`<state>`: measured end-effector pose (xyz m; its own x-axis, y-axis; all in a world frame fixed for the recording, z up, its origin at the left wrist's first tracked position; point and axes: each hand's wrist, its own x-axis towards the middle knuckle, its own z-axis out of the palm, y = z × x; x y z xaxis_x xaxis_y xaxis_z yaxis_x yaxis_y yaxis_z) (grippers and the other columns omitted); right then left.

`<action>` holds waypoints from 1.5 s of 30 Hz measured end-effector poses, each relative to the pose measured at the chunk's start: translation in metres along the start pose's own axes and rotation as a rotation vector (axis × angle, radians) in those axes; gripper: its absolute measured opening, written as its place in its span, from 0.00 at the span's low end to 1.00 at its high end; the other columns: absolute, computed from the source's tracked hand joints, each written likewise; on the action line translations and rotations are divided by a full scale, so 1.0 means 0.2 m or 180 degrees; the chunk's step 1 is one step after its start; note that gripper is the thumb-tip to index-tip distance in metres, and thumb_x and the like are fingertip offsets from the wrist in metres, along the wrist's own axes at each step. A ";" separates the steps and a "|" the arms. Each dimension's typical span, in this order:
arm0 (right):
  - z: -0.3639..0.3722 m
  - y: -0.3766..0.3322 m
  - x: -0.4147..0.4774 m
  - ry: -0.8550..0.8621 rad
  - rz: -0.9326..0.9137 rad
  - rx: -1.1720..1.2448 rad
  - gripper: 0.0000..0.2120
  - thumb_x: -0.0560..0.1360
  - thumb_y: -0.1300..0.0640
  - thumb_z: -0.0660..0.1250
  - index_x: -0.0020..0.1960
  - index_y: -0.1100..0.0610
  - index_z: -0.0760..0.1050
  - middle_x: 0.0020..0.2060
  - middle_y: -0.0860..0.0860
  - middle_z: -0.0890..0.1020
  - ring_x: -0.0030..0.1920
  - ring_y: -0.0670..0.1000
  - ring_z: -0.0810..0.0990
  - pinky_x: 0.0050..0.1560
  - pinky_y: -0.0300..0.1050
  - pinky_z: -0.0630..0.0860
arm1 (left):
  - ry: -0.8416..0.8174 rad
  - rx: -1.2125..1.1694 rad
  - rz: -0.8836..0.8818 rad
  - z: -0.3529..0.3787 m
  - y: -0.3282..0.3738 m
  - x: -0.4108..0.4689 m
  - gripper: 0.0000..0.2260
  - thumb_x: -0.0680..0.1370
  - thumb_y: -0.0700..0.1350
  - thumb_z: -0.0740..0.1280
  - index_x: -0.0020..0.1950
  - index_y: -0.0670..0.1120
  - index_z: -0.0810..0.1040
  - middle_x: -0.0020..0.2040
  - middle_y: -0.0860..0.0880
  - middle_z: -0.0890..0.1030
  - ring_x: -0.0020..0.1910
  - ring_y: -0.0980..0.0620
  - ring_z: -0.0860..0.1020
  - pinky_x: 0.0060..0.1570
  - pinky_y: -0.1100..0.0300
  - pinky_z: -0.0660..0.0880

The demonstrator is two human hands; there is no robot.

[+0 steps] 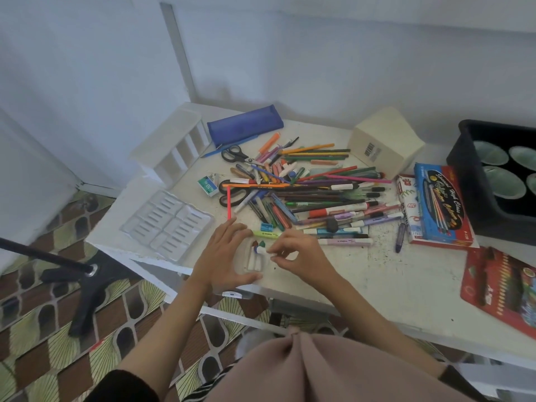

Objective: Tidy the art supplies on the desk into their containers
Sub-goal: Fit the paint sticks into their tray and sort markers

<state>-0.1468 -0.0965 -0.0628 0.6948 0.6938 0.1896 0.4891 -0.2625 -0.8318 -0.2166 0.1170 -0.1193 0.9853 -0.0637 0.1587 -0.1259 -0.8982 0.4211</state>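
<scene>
A heap of pens, pencils and markers (313, 192) covers the middle of the white desk (377, 280). At the desk's front edge lies a small clear plastic case (255, 261) with a few crayon tips showing in it. My left hand (226, 253) rests flat beside the case, fingers straight, steadying its left side. My right hand (293, 255) pinches a short white-wrapped crayon (261, 250) with a blue tip, holding it over the case. A yellow highlighter (266, 234) lies just beyond my fingers.
A clear moulded tray (168, 224) and a white rack (171, 140) sit at the left. A blue pencil pouch (245, 123), two scissors (233, 153), a cream box (385, 142), marker boxes (441, 204) and a red pencil pack (504, 288) surround the heap. A black tub (470, 169) stands at the right.
</scene>
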 end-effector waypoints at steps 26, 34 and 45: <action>0.10 0.05 -0.02 -0.0445 -0.0469 -0.0677 0.05 0.70 0.64 0.71 0.45 0.63 0.82 0.42 0.53 0.79 0.42 0.49 0.78 0.45 0.43 0.77 | 0.0073 -0.0018 0.0041 0.00 0.00 0.00 0.39 0.65 0.73 0.65 0.68 0.49 0.68 0.69 0.50 0.68 0.76 0.50 0.53 0.73 0.51 0.54; 0.03 0.06 0.02 -0.0510 -0.0283 -0.0816 0.05 0.72 0.61 0.70 0.47 0.60 0.82 0.46 0.51 0.80 0.49 0.47 0.75 0.53 0.38 0.72 | 0.0027 0.0027 0.0035 0.01 -0.01 0.01 0.39 0.65 0.73 0.65 0.68 0.50 0.68 0.70 0.50 0.67 0.76 0.49 0.52 0.73 0.49 0.54; -0.12 0.07 0.08 -0.0681 0.0073 -0.0975 0.09 0.72 0.55 0.70 0.52 0.51 0.82 0.43 0.46 0.76 0.45 0.45 0.71 0.46 0.41 0.73 | 0.0011 -0.0037 0.0011 0.01 -0.01 0.00 0.39 0.65 0.73 0.64 0.69 0.52 0.67 0.70 0.51 0.66 0.76 0.50 0.52 0.73 0.48 0.54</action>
<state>-0.1163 -0.1052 -0.0584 0.5974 0.8013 0.0326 0.6322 -0.4456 -0.6338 -0.2152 0.1187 -0.1216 0.9844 -0.0653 0.1632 -0.1307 -0.8928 0.4310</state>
